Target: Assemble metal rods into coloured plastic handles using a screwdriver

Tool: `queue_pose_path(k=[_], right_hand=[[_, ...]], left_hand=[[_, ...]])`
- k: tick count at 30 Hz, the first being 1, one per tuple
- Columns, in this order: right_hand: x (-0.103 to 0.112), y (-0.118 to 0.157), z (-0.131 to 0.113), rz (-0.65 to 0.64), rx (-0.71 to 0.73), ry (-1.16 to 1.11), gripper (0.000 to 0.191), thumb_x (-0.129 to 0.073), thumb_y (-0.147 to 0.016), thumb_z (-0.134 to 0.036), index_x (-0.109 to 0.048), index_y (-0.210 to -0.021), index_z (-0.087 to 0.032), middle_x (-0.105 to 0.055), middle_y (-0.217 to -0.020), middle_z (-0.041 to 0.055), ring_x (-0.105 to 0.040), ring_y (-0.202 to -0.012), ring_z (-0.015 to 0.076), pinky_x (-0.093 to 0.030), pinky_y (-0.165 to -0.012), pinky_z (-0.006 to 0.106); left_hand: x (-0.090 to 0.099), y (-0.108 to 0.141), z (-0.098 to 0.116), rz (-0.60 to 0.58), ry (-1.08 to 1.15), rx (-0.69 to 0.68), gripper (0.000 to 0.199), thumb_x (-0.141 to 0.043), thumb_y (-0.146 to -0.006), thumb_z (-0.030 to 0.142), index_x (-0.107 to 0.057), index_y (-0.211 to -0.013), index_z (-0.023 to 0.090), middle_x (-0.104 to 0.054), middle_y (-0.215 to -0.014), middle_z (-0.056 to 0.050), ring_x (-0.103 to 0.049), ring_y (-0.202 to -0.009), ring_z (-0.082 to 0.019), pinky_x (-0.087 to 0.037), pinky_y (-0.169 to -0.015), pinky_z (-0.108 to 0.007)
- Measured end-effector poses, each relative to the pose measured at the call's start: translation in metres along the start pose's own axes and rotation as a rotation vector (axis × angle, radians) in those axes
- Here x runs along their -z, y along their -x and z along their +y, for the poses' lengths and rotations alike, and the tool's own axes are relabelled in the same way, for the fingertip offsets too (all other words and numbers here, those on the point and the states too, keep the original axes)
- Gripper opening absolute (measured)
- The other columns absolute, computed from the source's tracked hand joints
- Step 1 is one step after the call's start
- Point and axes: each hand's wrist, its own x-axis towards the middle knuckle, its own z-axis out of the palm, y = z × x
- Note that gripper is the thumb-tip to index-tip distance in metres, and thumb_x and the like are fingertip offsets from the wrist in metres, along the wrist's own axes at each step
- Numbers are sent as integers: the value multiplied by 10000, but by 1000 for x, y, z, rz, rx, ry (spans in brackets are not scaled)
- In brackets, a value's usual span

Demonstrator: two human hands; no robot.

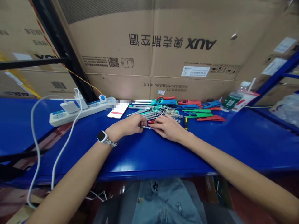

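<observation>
My left hand (131,125), with a watch (102,137) on its wrist, is closed in a pinch on a small part with thin pale wire (146,127). Right beside it, my right hand (168,128) has its thumb and fingers brought together at the other end of that wire; what lies between them is mostly hidden. A bit of red plastic (151,122) shows by its fingertips. Just beyond both hands lies a heap of metal lighter tubes (142,111) with green ends and tangled wires. A yellow and black screwdriver (185,123) lies right of my right hand.
Red, blue and green lighter casings (198,114) are piled at the back right. Behind the left hand lies a phone (118,110) near a power strip (93,109) with white cables. A bottle (230,101) and a cup (245,99) stand against a cardboard box (163,18).
</observation>
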Motion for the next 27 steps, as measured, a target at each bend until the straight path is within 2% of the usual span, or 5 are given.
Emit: queue_pose_path(k=[3, 6, 14, 19, 27], right_hand=[[-2, 2, -2, 42, 22, 71, 304, -472, -1065, -327, -718, -1186, -197, -707, -983, 83, -556, -893, 219, -307, -784, 357], [-4, 2, -1, 60, 8, 108, 308, -443, -1075, -288, -737, -1126, -212, -700, -936, 68, -537, -860, 208, -281, -761, 348], [-1, 1, 1, 1, -25, 61, 297, -459, -1061, -233, -753, -1085, -203, -672, -903, 70, -511, -843, 203, -263, -762, 340], [0, 1, -1, -24, -40, 15, 266, -493, -1040, -215, -755, -1085, -195, -675, -910, 74, -526, -855, 205, -258, -769, 342], [-1, 2, 1, -31, -78, -45, 258, -505, -1031, -212, -744, -1129, -195, -689, -926, 71, -562, -866, 205, -277, -780, 346]], left_hand=[[2, -1, 4, 10, 37, -47, 198, -584, -747, 119, -703, -901, 156, -718, -866, -38, -641, -745, -155, -486, -689, -265], [2, -1, 6, 11, 85, -51, 198, -590, -785, 137, -716, -937, 151, -720, -850, -40, -642, -718, -148, -487, -663, -256], [3, 0, 1, 25, 126, -92, 156, -599, -880, 221, -706, -972, 154, -744, -905, -62, -664, -773, -160, -510, -701, -273], [5, 1, -4, 36, 149, -149, 151, -592, -897, 229, -693, -987, 163, -756, -958, -65, -684, -842, -164, -535, -767, -278], [6, 1, -2, 33, 112, -121, 163, -603, -881, 212, -713, -990, 165, -757, -963, -67, -688, -861, -176, -537, -785, -288]])
